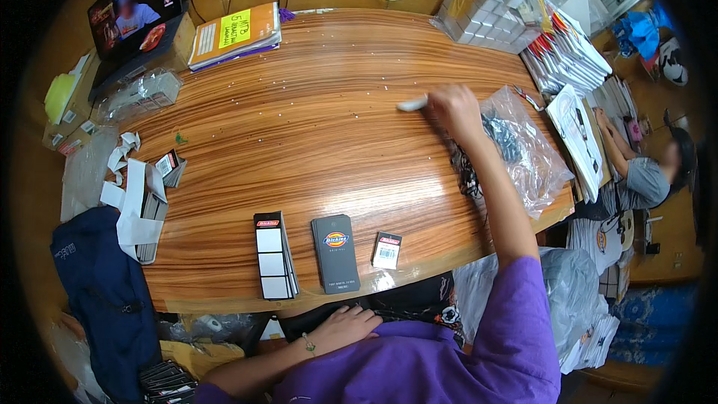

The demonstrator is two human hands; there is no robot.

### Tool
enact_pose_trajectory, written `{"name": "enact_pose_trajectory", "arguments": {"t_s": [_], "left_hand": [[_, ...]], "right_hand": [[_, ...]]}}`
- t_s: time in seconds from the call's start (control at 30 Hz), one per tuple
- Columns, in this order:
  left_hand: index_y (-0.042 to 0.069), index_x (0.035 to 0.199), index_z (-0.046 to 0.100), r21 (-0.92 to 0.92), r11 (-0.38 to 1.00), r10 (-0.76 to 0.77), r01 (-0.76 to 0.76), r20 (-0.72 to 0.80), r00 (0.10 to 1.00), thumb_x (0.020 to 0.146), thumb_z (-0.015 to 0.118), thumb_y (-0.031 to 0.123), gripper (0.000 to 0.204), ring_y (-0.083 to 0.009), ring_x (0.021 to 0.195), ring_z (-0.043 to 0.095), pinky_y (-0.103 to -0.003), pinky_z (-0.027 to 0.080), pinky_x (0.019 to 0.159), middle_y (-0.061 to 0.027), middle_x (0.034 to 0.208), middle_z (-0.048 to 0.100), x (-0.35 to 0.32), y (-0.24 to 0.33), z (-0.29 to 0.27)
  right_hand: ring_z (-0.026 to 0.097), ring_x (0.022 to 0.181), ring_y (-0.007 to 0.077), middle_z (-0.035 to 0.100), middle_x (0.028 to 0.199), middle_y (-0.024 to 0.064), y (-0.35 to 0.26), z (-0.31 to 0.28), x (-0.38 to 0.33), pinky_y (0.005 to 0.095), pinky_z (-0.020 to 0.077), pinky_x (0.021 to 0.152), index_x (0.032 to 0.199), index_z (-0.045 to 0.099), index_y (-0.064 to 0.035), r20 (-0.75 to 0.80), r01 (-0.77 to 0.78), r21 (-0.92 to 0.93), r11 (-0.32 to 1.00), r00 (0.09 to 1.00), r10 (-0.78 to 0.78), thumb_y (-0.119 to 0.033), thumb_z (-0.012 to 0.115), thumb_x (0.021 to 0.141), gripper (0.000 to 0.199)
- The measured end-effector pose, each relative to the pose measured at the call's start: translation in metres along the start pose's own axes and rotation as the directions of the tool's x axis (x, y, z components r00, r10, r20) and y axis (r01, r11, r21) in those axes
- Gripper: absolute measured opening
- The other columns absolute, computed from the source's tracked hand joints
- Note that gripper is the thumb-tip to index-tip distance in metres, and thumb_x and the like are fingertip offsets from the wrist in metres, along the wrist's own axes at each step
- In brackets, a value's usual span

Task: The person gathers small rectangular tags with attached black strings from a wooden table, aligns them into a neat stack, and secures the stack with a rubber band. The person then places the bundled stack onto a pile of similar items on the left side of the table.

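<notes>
Reaching out over the wooden surface (314, 120), the right hand (451, 108) is curled shut around a small white piece (412, 104) that juts out to its left; what the piece is cannot be told, since it is blurred. Just beside that hand, toward the right edge of the surface, lies a clear plastic bag (535, 157) with dark cords or strings (499, 138) bunched inside and spilling toward the forearm. The bag looks thin, crinkly and slippery, so it would likely slide or collapse if pinched at one corner; gathering its open mouth would give a surer hold. The cords seem light and limp, apt to tangle, and are probably best drawn out one at a time by an end. The white piece appears light and fairly stiff, and is pinched at one end. The left hand (345, 327) rests loosely, fingers relaxed and holding nothing, on the lap below the near edge. Near that edge lie a dark grey card (335, 253), a stack of white-panelled tags (274, 255) and a small tag (387, 250), all flat, light and easily lifted by an edge.
</notes>
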State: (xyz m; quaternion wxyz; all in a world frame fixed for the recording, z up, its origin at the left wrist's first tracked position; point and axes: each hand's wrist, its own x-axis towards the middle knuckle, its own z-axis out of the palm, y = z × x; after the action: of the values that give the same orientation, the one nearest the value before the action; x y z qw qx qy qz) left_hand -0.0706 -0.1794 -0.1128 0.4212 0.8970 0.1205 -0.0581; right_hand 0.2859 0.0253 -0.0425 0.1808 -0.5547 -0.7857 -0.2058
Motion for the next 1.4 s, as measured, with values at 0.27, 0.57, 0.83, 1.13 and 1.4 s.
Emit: {"name": "enact_pose_trajectory", "arguments": {"t_s": [0.27,0.57,0.83,1.13,1.4], "left_hand": [[0.008,0.098,0.051,-0.006,1.000,-0.004,0.004,-0.040,0.999,0.089,0.044,0.027,0.023,-0.0253,0.096,0.053,-0.037,0.042,0.084,-0.0090,0.096,0.054,-0.002,-0.005,0.000],[0.010,0.106,0.052,0.074,0.997,-0.018,0.018,-0.012,1.000,0.089,0.043,0.033,0.030,-0.0238,0.099,0.051,-0.038,0.041,0.086,-0.0075,0.100,0.053,-0.001,-0.004,0.007],[0.005,0.095,0.053,-0.030,0.996,0.075,-0.082,-0.185,0.980,0.086,0.050,0.021,0.019,-0.0270,0.093,0.052,-0.039,0.043,0.083,-0.0105,0.092,0.053,-0.004,0.002,0.000],[0.005,0.098,0.056,-0.115,0.991,0.033,-0.064,-0.251,0.967,0.086,0.051,0.020,0.020,-0.0259,0.093,0.051,-0.037,0.041,0.084,-0.0089,0.090,0.053,-0.002,-0.001,-0.013],[0.011,0.114,0.051,-0.004,1.000,-0.018,0.018,0.051,0.999,0.089,0.038,0.023,0.030,-0.0226,0.104,0.050,-0.036,0.037,0.093,-0.0055,0.112,0.049,-0.001,-0.013,0.002]], "right_hand": [[0.055,0.078,0.0237,0.057,0.077,0.0064,-0.032,-0.035,-0.014,0.0346,0.0413,0.070,0.076,0.056,-0.0063,-0.075,0.051,-0.004,0.999,0.996,-0.051,-0.002,0.059,0.068,0.010],[0.056,0.082,0.0242,0.059,0.081,0.0064,-0.028,-0.072,-0.107,0.0365,0.0409,0.073,0.075,0.055,-0.0056,0.109,-0.222,-0.079,0.972,0.967,0.230,0.002,0.057,0.066,0.012],[0.056,0.080,0.0227,0.060,0.080,0.0061,-0.106,-0.095,-0.104,0.0350,0.0419,0.071,0.070,0.055,-0.0057,0.056,-0.074,0.059,0.996,0.996,0.070,0.001,0.060,0.063,0.011],[0.055,0.073,0.0240,0.059,0.075,0.0061,-0.059,-0.009,-0.015,0.0358,0.0432,0.063,0.076,0.059,-0.0079,0.006,0.041,0.022,0.999,0.999,-0.041,-0.004,0.057,0.069,0.008],[0.055,0.074,0.0278,0.056,0.073,0.0090,-0.042,0.012,0.042,0.0372,0.0456,0.065,0.077,0.059,-0.0075,-0.040,0.003,-0.010,1.000,0.999,-0.004,-0.003,0.059,0.064,0.014]]}}
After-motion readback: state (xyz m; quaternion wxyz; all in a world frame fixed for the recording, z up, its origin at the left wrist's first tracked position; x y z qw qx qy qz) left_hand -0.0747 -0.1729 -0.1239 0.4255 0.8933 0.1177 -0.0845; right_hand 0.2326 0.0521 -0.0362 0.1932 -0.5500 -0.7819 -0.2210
